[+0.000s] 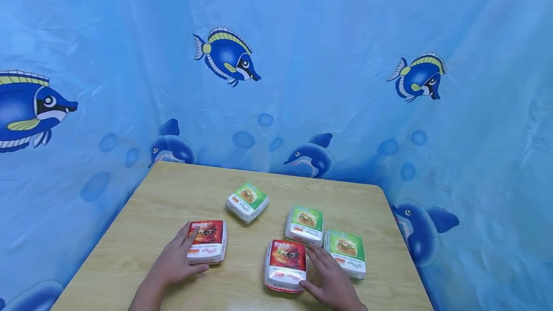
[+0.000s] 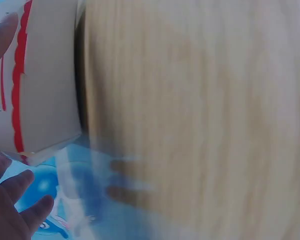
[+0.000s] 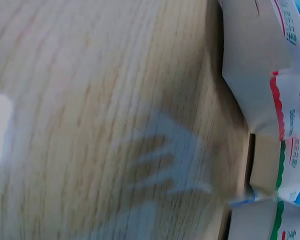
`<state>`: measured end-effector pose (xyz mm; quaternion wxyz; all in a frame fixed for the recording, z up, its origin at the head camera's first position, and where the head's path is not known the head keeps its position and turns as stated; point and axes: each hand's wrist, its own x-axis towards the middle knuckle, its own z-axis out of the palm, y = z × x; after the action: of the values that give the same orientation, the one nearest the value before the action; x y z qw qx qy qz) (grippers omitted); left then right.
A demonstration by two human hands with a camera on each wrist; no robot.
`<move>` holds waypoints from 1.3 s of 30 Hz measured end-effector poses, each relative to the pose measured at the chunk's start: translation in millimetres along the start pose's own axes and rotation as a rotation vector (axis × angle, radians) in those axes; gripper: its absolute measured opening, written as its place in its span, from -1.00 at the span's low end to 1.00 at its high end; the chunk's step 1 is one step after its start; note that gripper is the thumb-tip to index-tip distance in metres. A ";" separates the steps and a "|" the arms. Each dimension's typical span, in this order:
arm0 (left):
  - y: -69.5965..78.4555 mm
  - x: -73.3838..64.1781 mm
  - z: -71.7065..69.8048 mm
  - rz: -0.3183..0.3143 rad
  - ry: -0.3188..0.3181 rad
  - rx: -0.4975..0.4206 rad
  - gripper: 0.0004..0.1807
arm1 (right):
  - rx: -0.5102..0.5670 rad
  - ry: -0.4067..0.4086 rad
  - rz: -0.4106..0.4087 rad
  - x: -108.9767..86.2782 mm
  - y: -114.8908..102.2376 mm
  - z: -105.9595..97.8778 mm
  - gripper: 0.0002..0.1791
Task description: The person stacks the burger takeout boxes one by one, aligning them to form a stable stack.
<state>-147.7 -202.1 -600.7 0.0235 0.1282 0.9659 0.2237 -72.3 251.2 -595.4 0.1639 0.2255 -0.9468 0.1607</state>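
Count: 2 red burger boxes point(image 1: 287, 258), 3 green burger boxes point(image 1: 306, 222) (5 total), 1 left hand point(image 1: 175, 257), 1 right hand point(image 1: 331, 280), 1 tabletop point(image 1: 186, 186), 4 printed fish point(image 1: 227, 56) (two cut off by view edges).

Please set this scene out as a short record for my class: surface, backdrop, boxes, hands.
Surface: wood-grain table
Backdrop: blue curtain printed with fish and dolphins
Red, two: left red burger box; right red burger box
Green, three: far green burger box; middle green burger box; right green burger box
Left hand: at left red burger box's left side
Right hand: at right red burger box's right side
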 end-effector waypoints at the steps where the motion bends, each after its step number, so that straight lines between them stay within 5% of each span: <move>1: -1.2 -2.3 1.4 -0.003 0.007 -0.012 0.28 | -0.002 -0.009 -0.008 -0.8 -1.4 1.1 -0.07; 6: -5.8 -5.3 8.4 0.002 0.055 -0.047 0.27 | 0.025 -0.097 0.018 2.6 -8.7 2.4 -0.01; 10: -4.8 -0.7 11.8 -0.009 0.055 -0.118 0.37 | 0.081 -0.199 0.116 6.3 -13.1 4.1 0.08; 16: -3.9 5.7 10.0 -0.104 -0.003 -0.301 0.54 | 0.219 -0.254 0.273 11.9 -15.8 13.2 0.19; 24: -5.0 6.1 10.9 -0.161 -0.063 -0.330 0.57 | 0.328 -0.322 0.419 11.2 -18.1 26.0 0.24; 34: 3.5 18.9 20.0 -0.178 -0.064 -0.316 0.56 | 0.346 -0.316 0.384 10.5 -16.0 34.8 0.28; 39: -0.5 22.7 21.6 -0.134 -0.031 -0.292 0.53 | 0.327 -0.317 0.389 15.8 -16.3 41.7 0.26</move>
<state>-167.5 -187.5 -620.1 0.0715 0.0619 0.9290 0.3578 -87.7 215.7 -622.9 -0.0585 0.0856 -0.9476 0.3021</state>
